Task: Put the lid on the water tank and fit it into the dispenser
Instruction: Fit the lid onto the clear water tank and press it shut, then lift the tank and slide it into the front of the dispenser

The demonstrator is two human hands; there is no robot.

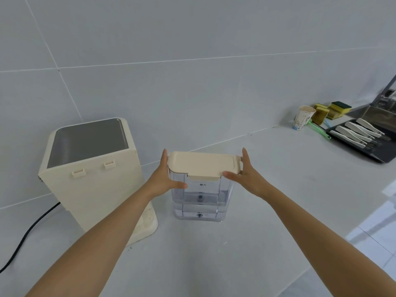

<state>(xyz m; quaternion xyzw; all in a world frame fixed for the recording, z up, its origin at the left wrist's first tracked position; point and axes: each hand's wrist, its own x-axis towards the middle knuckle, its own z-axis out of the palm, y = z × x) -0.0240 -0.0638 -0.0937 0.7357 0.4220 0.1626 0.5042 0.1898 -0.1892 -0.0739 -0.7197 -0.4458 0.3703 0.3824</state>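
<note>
A clear plastic water tank [200, 200] stands upright on the white counter in the middle of the view. A cream lid [202, 163] lies flat on top of it. My left hand [164, 179] presses against the tank's left side just under the lid, thumb across the front. My right hand [248, 174] holds the right end of the lid, thumb on its front edge. The cream dispenser [92, 174] stands to the left of the tank, its back with two small clips facing me and its grey top showing.
A black power cord [27, 232] runs from the dispenser to the left edge. At the far right are a paper cup [303, 117], yellow sponges [331, 111], a green-handled brush [319, 130] and a black tray [383, 158] with several white-handled utensils. The counter edge [364, 219] drops away at right.
</note>
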